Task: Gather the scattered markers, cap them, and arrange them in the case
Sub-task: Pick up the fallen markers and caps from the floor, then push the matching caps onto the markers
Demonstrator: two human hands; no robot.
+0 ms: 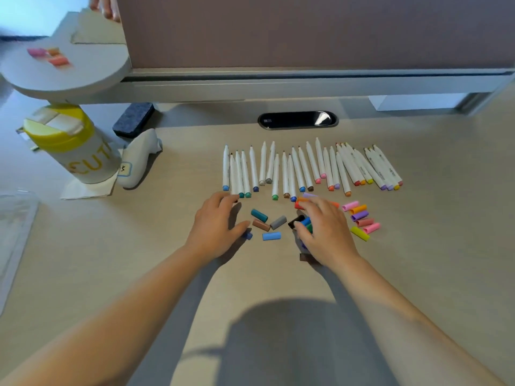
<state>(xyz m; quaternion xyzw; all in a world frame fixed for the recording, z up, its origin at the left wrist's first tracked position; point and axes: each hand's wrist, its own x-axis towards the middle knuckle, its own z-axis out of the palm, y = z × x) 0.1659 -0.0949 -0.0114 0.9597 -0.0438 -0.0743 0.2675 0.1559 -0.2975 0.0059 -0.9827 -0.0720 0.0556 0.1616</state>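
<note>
Currently the person is reaching both hands over the beige table (418,260), palms down. Uncapped white markers (306,168) are lying in a rough row ahead of the hands, tips pointing away. Between the hands, loose caps are sitting apart: a teal cap (259,215), a brown cap (261,225), a grey cap (278,222) and a light blue cap (271,236). The left hand (218,227) is spread wide, its thumb touching a blue cap (247,235). The right hand (324,229) is curling over a cluster of caps (302,222); whether it is gripping them cannot be told. Pink, orange, purple and yellow caps (361,220) are lying just right of it
</note>
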